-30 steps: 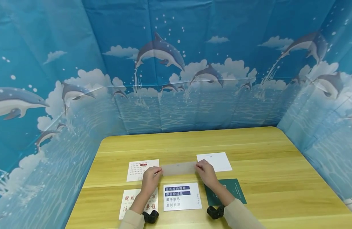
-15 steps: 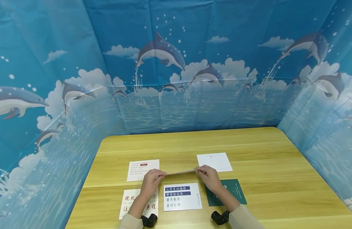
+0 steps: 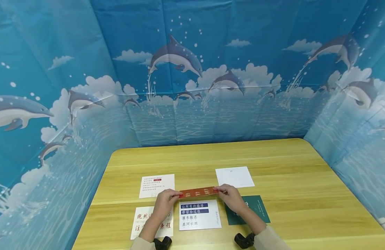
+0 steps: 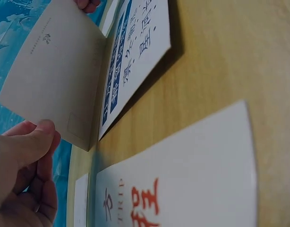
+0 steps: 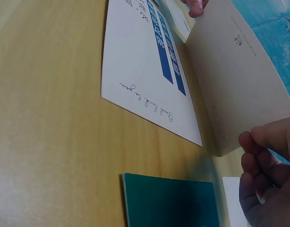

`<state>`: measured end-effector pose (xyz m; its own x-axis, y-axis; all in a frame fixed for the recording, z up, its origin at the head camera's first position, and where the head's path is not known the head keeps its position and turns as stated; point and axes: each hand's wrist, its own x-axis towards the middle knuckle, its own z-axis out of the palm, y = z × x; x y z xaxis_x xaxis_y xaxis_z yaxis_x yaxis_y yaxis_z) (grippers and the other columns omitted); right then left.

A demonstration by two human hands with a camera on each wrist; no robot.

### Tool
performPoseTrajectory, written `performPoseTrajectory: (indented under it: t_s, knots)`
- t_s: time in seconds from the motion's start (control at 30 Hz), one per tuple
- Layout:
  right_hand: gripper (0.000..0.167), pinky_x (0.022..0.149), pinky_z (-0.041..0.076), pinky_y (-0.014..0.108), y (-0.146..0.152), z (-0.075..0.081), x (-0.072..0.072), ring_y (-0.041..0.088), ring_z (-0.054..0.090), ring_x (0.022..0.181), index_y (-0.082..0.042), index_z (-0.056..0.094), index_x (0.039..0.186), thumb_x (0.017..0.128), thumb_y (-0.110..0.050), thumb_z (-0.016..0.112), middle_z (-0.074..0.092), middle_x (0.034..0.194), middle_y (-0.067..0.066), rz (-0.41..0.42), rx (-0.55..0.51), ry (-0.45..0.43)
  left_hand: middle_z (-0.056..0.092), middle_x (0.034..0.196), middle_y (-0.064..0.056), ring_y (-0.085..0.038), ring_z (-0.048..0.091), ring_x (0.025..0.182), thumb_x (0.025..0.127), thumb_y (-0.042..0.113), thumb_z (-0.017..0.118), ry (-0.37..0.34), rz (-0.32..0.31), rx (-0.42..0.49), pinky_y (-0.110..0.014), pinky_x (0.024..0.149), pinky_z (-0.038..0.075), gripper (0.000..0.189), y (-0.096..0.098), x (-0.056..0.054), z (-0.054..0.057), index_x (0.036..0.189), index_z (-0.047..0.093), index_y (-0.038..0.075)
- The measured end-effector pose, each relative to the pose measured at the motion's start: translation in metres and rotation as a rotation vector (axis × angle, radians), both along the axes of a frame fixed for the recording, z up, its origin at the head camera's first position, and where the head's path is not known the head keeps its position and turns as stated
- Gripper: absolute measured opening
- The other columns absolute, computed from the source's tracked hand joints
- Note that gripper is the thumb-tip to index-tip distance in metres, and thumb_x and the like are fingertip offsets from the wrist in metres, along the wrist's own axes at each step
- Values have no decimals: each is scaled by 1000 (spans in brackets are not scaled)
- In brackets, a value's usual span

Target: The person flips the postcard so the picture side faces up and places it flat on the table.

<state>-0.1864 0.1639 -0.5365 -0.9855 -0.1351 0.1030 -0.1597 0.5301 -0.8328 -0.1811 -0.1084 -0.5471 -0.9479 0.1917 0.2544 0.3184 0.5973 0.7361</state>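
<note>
A postcard (image 3: 197, 193) with a red face and pale lettering is held between both hands, tilted up behind the blue-and-white card (image 3: 200, 215). My left hand (image 3: 165, 202) pinches its left end between thumb and fingers. At the other end, my right hand (image 3: 232, 198) pinches it the same way. Both wrist views show its plain pale back, with a small printed emblem; its lower edge (image 4: 90, 146) is close to the table, but I cannot tell if it touches. The left forearm crosses a white card with red characters (image 3: 142, 222), hiding part of it.
On the wooden table (image 3: 292, 180) lie a white card with lines of text (image 3: 156, 185) at the back left, a nearly blank white card (image 3: 234, 177) at the back right, and a dark green card (image 3: 258, 210) under the right forearm. A dolphin-print curtain (image 3: 186, 114) hangs behind.
The held postcard has come nearer to me and tipped: first its pale back showed, then just its edge, now its red face. Both hands moved with it; the other cards stayed put.
</note>
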Motion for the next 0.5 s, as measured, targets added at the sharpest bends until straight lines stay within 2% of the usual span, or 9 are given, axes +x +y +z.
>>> performPoseTrajectory:
  t_s: [0.2,0.27,0.5]
  knots:
    - [18,60,47,23,-1,-2,1,16,52,76,-3,70,100,84,2,62,64,94,4,-28,7,-70,68,91,-2,-19,62,88,83,7,65,-44,-7,30,-27,73,50,14,-1,1,-3,94,73,10]
    - [18,61,47,24,-1,-2,2,16,52,77,-3,70,99,84,2,61,64,95,5,-25,4,-68,68,91,-2,-19,62,88,83,7,65,-54,-12,39,-27,73,51,14,-2,1,-3,94,73,10]
    - [21,59,46,25,0,0,2,18,50,77,-3,70,100,86,3,56,62,92,4,4,3,-85,68,89,-3,-20,62,87,81,3,66,-33,-11,30,-27,73,51,15,-2,-1,-3,94,73,7]
